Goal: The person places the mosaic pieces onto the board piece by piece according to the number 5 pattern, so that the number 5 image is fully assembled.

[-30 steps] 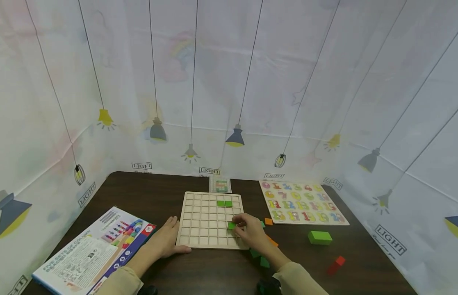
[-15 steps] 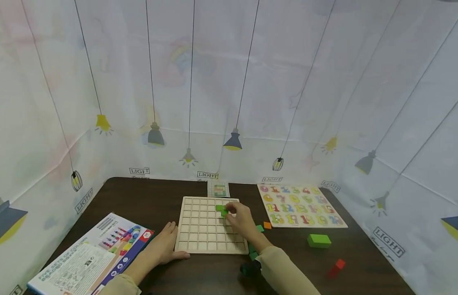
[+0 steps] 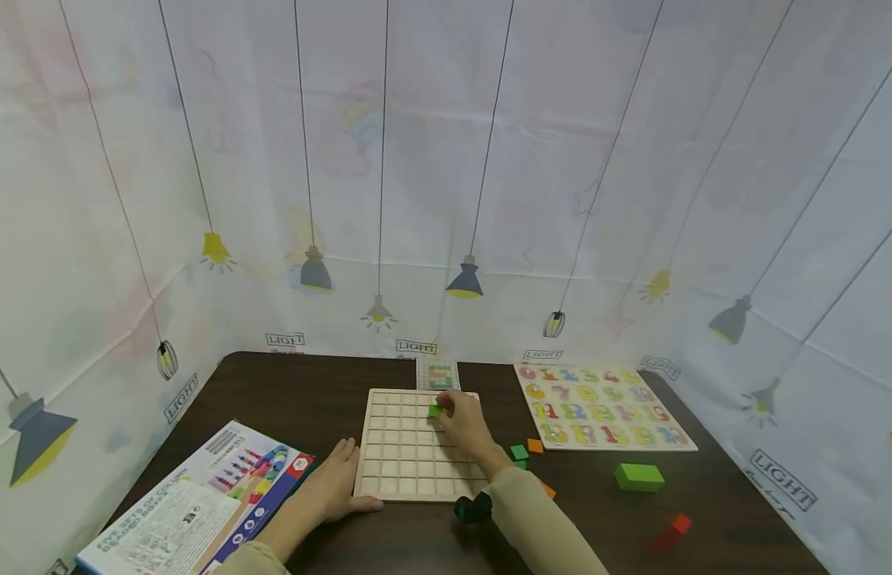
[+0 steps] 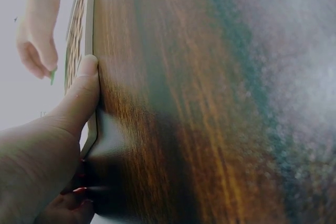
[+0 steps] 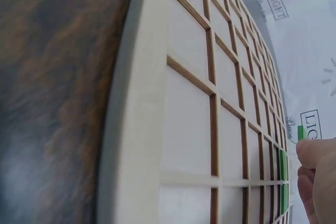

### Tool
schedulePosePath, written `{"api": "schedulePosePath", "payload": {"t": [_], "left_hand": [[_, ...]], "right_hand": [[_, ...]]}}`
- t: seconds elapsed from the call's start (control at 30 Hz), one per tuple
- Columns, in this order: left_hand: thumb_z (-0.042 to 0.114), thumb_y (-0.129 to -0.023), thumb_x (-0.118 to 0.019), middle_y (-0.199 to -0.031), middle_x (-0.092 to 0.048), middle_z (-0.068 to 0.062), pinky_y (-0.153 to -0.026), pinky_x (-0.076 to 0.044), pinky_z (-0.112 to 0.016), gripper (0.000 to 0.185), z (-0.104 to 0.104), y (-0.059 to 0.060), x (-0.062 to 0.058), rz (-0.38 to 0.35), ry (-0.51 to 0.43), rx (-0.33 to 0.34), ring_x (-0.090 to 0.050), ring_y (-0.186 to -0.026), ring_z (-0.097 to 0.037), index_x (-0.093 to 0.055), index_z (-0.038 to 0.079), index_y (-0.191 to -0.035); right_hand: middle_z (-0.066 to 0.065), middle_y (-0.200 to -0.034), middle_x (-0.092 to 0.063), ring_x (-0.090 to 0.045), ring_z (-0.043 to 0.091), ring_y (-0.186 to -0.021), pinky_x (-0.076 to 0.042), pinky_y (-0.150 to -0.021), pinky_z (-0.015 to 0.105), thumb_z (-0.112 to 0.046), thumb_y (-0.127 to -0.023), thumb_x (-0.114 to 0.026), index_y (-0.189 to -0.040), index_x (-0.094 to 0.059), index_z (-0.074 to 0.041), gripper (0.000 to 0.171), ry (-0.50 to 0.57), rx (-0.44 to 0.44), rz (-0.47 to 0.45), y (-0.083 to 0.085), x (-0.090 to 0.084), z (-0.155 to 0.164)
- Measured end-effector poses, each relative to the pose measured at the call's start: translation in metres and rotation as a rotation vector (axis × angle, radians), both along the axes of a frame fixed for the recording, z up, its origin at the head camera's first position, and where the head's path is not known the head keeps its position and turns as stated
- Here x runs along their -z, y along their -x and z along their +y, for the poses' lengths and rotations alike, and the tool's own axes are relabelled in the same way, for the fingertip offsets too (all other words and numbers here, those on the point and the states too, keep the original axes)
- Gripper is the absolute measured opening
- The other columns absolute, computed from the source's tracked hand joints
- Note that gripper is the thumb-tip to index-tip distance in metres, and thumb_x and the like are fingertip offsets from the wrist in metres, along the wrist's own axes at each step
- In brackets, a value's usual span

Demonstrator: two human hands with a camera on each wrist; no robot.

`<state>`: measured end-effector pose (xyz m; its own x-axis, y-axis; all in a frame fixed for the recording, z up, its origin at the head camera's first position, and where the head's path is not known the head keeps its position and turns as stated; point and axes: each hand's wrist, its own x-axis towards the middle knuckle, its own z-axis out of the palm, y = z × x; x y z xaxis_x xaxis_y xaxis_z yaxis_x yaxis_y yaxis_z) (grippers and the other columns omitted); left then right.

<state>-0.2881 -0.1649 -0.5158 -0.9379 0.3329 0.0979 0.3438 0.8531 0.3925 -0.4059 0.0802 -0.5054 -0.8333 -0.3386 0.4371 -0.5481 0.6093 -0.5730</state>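
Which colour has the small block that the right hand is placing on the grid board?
Green block, seen best in the head view.

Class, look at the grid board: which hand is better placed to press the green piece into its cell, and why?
Probably the right hand: its fingertips already rest at the green piece on the grid board. The left hand lies flat at the board's near-left corner, steadying it.
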Motion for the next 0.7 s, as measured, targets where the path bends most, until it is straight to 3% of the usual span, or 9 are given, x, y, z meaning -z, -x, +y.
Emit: {"api": "schedulePosePath", "payload": {"t": [0.2,0.47,0.7], "left_hand": [[0.055,-0.07,-0.076,-0.138,-0.035,-0.037,-0.104,-0.031,-0.052,0.101,0.002,-0.002,0.003,0.016,-0.026,0.012,-0.029,-0.131,-0.048,-0.041,-0.017,-0.131],[0.055,-0.072,-0.075,-0.138,-0.034,-0.036,-0.103,-0.032,-0.052,0.1,0.002,-0.002,0.002,0.022,-0.02,0.009,-0.029,-0.132,-0.048,-0.04,-0.017,-0.132],[0.057,-0.073,-0.073,-0.14,-0.032,-0.036,-0.104,-0.031,-0.051,0.103,-0.002,-0.001,0.001,0.007,-0.011,0.001,-0.027,-0.133,-0.047,-0.037,-0.018,-0.134]], "right_hand": [[0.012,-0.101,-0.064,-0.062,0.026,-0.094,-0.052,-0.078,0.035,0.001,-0.084,-0.067,-0.107,-0.063,0.004,0.023,-0.034,0.008,-0.036,0.01,0.008,-0.006],[0.014,-0.098,-0.064,-0.061,0.027,-0.092,-0.052,-0.074,0.036,0.003,-0.082,-0.069,-0.103,-0.064,0.005,0.021,-0.071,-0.004,0.025,0.02,0.015,-0.015],[0.014,-0.099,-0.065,-0.056,0.03,-0.098,-0.051,-0.077,0.037,0.001,-0.083,-0.07,-0.104,-0.065,0.004,0.022,-0.074,-0.008,0.01,0.024,0.016,-0.022]]}}
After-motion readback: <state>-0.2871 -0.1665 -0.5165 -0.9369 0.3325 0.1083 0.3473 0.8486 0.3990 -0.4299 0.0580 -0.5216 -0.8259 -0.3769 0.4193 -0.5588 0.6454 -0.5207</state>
